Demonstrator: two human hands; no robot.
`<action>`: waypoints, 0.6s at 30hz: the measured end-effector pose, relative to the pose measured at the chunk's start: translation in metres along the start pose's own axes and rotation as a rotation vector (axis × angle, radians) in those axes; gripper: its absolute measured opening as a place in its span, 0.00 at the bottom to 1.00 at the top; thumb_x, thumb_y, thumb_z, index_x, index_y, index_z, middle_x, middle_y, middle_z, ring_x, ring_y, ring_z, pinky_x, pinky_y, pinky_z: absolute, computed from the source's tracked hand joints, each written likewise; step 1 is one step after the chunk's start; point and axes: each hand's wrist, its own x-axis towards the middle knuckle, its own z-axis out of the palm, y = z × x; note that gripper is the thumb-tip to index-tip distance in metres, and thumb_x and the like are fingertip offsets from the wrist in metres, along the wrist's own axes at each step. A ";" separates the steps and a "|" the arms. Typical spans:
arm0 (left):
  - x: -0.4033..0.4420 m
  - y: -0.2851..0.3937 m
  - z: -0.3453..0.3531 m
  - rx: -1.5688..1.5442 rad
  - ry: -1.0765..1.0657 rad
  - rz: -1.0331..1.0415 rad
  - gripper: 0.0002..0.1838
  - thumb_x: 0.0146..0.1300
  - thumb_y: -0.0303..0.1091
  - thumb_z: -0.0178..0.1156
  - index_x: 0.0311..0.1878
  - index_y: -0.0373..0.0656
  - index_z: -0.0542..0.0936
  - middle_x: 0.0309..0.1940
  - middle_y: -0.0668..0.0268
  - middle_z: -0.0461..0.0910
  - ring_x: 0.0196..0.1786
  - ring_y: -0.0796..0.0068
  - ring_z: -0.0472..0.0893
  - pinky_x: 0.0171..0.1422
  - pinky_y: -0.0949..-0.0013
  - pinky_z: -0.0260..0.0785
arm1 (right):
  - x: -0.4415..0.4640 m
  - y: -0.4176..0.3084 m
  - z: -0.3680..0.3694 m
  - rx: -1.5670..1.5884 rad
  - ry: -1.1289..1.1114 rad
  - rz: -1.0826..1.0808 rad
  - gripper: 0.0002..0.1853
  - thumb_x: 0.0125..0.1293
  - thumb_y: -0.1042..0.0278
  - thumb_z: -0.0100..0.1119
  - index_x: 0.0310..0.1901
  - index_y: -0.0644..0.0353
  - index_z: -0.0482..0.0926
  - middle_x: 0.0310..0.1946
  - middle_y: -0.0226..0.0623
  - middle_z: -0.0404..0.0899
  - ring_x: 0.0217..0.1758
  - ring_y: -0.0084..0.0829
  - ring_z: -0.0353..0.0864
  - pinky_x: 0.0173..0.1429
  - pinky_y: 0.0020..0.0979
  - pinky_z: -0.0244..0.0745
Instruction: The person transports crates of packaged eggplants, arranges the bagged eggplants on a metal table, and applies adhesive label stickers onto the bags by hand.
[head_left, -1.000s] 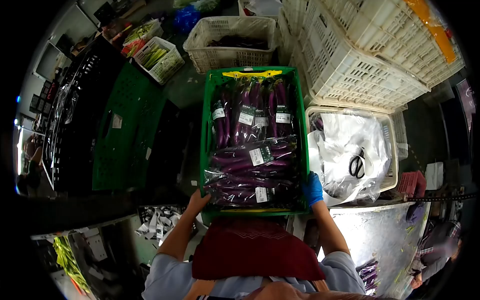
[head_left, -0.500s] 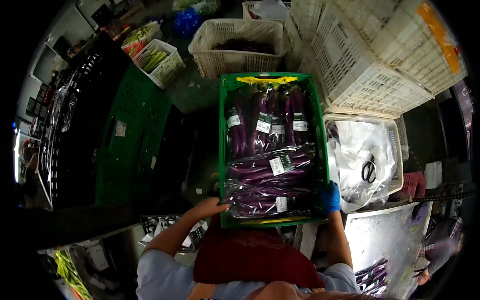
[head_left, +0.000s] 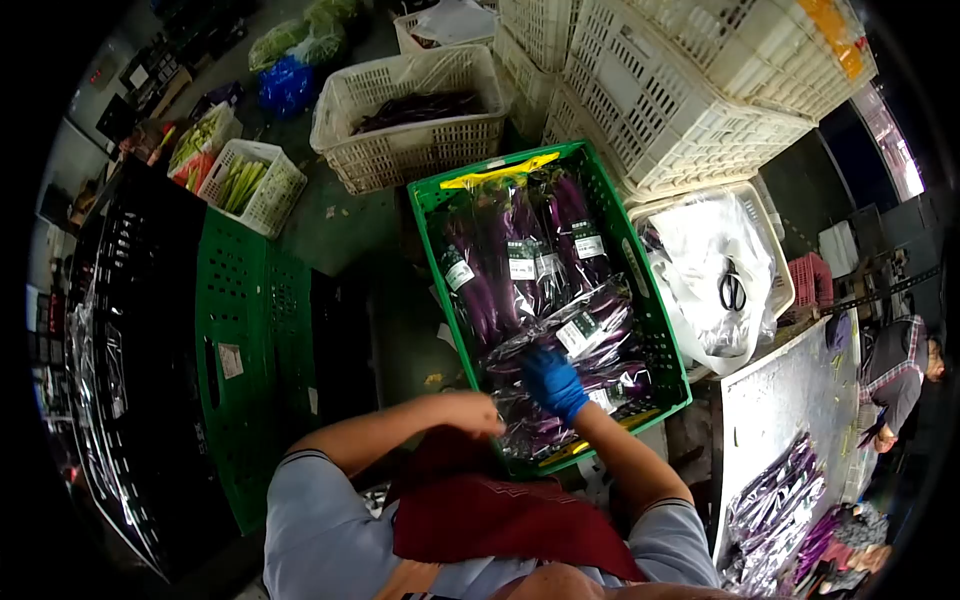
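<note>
A green crate with yellow handles stands turned at an angle before me. Bagged purple eggplants with white-and-green labels fill it: some lie lengthwise at the far end, others crosswise nearer me. My right hand, in a blue glove, rests over the near bags with its fingers stretched out on the plastic. By the crate's near left edge is my bare left hand. Its fingers look bent but are blurred, and whether they grip the rim or a bag cannot be made out.
Stacked white crates rise behind on the right, beside a basket of plastic bags with black scissors on top. A metal table carries more bagged eggplants. Another person works there. Dark green crates stand left.
My right hand has left the crate's right rim and moved in onto the near bags. My left hand has shifted right. The crate appears rotated in view as the camera turned.
</note>
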 end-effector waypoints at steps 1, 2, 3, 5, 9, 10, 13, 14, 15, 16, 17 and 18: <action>0.003 0.002 -0.020 -0.030 0.109 0.017 0.20 0.61 0.47 0.49 0.29 0.39 0.78 0.21 0.66 0.79 0.27 0.76 0.77 0.31 0.69 0.68 | -0.007 -0.003 0.017 -0.031 -0.067 -0.030 0.22 0.49 0.64 0.55 0.49 0.55 0.71 0.49 0.44 0.70 0.55 0.45 0.67 0.57 0.43 0.61; 0.011 -0.007 -0.040 -0.112 0.235 0.019 0.17 0.61 0.44 0.50 0.31 0.39 0.77 0.23 0.66 0.79 0.27 0.76 0.77 0.30 0.70 0.68 | -0.006 -0.013 0.013 -0.050 -0.055 0.029 0.19 0.51 0.60 0.55 0.46 0.55 0.72 0.49 0.44 0.70 0.55 0.45 0.66 0.57 0.45 0.61; 0.021 -0.022 -0.062 -0.199 0.452 0.106 0.14 0.61 0.42 0.51 0.32 0.40 0.77 0.25 0.66 0.79 0.27 0.78 0.77 0.30 0.72 0.68 | -0.007 -0.016 0.017 0.005 -0.038 0.057 0.18 0.51 0.60 0.54 0.45 0.54 0.73 0.49 0.44 0.69 0.56 0.45 0.65 0.58 0.45 0.60; 0.034 -0.027 -0.122 -0.548 0.694 0.034 0.14 0.59 0.42 0.53 0.39 0.41 0.73 0.26 0.67 0.77 0.27 0.81 0.75 0.28 0.77 0.67 | -0.009 -0.011 0.018 0.101 -0.017 0.108 0.16 0.51 0.60 0.54 0.42 0.53 0.74 0.50 0.44 0.69 0.57 0.45 0.64 0.60 0.45 0.57; 0.104 -0.093 -0.242 -0.714 1.291 0.043 0.20 0.52 0.43 0.61 0.42 0.38 0.72 0.28 0.70 0.72 0.26 0.80 0.69 0.22 0.74 0.58 | 0.009 -0.008 -0.006 0.277 -0.041 0.233 0.13 0.54 0.64 0.54 0.41 0.56 0.75 0.40 0.44 0.75 0.44 0.42 0.74 0.49 0.37 0.68; 0.128 -0.117 -0.262 -0.651 1.441 0.044 0.21 0.51 0.42 0.62 0.43 0.38 0.72 0.29 0.69 0.73 0.26 0.79 0.70 0.24 0.73 0.59 | 0.010 0.002 -0.003 0.329 -0.001 0.258 0.12 0.54 0.68 0.55 0.42 0.57 0.75 0.35 0.44 0.76 0.38 0.43 0.76 0.43 0.35 0.72; 0.156 -0.134 -0.286 -0.896 1.325 -0.215 0.21 0.50 0.41 0.63 0.44 0.38 0.73 0.33 0.65 0.76 0.31 0.76 0.74 0.32 0.69 0.65 | 0.032 0.019 -0.017 0.688 0.052 0.612 0.14 0.55 0.72 0.56 0.44 0.60 0.74 0.36 0.44 0.77 0.38 0.39 0.77 0.42 0.32 0.72; 0.153 -0.139 -0.284 -1.236 1.053 -0.026 0.21 0.50 0.40 0.64 0.43 0.37 0.74 0.36 0.62 0.77 0.35 0.73 0.76 0.40 0.68 0.67 | 0.033 0.033 -0.012 0.566 0.073 0.593 0.14 0.55 0.72 0.56 0.44 0.62 0.75 0.37 0.44 0.77 0.38 0.37 0.78 0.42 0.29 0.72; 0.139 -0.114 -0.281 -1.142 1.042 0.097 0.21 0.51 0.41 0.63 0.43 0.37 0.74 0.37 0.62 0.77 0.36 0.73 0.76 0.41 0.69 0.68 | 0.049 0.041 -0.027 0.595 0.084 0.626 0.13 0.56 0.74 0.55 0.44 0.63 0.75 0.38 0.45 0.77 0.39 0.33 0.78 0.43 0.27 0.72; 0.128 -0.097 -0.278 -1.084 1.027 0.091 0.21 0.51 0.41 0.63 0.44 0.38 0.74 0.38 0.63 0.77 0.38 0.74 0.76 0.44 0.71 0.67 | 0.055 0.056 -0.027 0.568 0.117 0.640 0.13 0.56 0.74 0.55 0.45 0.63 0.75 0.39 0.43 0.77 0.40 0.30 0.77 0.44 0.26 0.71; 0.129 -0.098 -0.271 -1.065 1.004 0.182 0.20 0.51 0.40 0.63 0.45 0.39 0.74 0.38 0.65 0.77 0.40 0.76 0.75 0.46 0.71 0.66 | 0.061 0.067 -0.025 0.546 0.143 0.656 0.13 0.57 0.75 0.54 0.45 0.64 0.74 0.39 0.42 0.78 0.40 0.26 0.77 0.45 0.26 0.71; 0.127 -0.088 -0.266 -0.974 1.013 0.157 0.21 0.51 0.38 0.63 0.46 0.40 0.72 0.38 0.67 0.76 0.40 0.77 0.74 0.47 0.72 0.65 | 0.083 0.072 -0.039 0.601 0.130 0.806 0.13 0.58 0.75 0.53 0.46 0.66 0.74 0.39 0.37 0.78 0.41 0.21 0.74 0.46 0.23 0.70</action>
